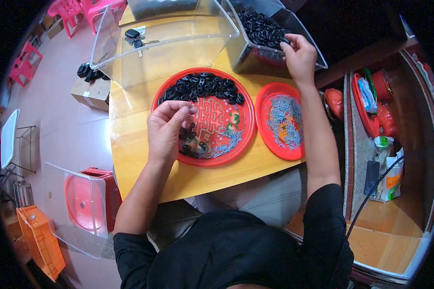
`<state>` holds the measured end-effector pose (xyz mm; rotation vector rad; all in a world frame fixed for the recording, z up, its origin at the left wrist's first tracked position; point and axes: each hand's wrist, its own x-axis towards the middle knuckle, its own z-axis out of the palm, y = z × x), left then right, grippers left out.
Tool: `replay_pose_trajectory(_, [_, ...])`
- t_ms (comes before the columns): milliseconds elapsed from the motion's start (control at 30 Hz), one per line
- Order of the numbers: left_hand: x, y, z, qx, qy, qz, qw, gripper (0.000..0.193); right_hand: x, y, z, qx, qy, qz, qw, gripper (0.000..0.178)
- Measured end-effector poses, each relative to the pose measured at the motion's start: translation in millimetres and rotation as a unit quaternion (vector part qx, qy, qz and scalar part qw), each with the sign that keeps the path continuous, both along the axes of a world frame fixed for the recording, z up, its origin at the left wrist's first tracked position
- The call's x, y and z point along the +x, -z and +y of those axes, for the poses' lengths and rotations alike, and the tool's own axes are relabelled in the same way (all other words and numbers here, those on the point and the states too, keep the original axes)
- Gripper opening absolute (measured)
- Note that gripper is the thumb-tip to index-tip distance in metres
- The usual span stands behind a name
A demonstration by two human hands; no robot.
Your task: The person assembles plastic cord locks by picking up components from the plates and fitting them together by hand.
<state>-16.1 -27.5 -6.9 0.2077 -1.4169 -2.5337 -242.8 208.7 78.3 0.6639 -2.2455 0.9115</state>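
Observation:
My left hand (166, 126) is over the left side of a large red round tray (250, 139), its thumb and fingertips pinched together. Whatever is between them is too small to make out. Small black plastic pieces (197, 86) with holes lie heaped along the tray's far side, and some lie near its left edge. Loose silvery screws (229, 142) are spread at its near right. At the far right, my right hand (301, 58) reaches over the rim of a clear plastic bin (255, 60) filled with the same black pieces. Its closed fingertips pinch a black piece (285, 40).
A smaller red tray (296, 153) of screws sits right of the large one on the yellow table (130, 159). Another clear bin (173, 58) stands at the back left, with keys (139, 42) visible through it. A cardboard box (92, 91) is left of the table.

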Motion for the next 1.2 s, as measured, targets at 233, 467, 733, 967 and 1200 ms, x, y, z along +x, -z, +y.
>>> replay_pose_trajectory(233, [-1.4, -5.1, -19.2, -0.005, -0.081, -0.003, 0.997, 0.008, -8.5, -10.3, -7.3, 0.046, 0.047, 0.081, 0.995, 0.022])
replay_pose_trajectory(467, [-2.4, -10.8, -28.1, 0.026, -0.13, 0.0, 0.991, 0.008, 113.4, 50.2, -69.8, 0.081, -0.267, -0.03, 0.96, 0.008])
replay_pose_trajectory(733, [-3.3, -3.7, -22.0, -0.013, -0.1, 0.002, 0.995, 0.006, 133.8, 86.5, -111.8, 0.277, -0.262, -0.064, 0.922, 0.012])
replay_pose_trajectory(967, [-1.5, -7.3, -18.5, -0.106, -0.052, -0.004, 0.993, 0.007, 128.9, 81.4, -106.5, 0.274, -0.261, -0.131, 0.916, 0.013])
replay_pose_trajectory(1200, [-2.9, 0.7, -2.7, -0.295, 0.01, 0.039, 0.955, 0.011, 139.9, 48.5, -91.9, 0.113, -0.348, -0.262, 0.893, 0.01])
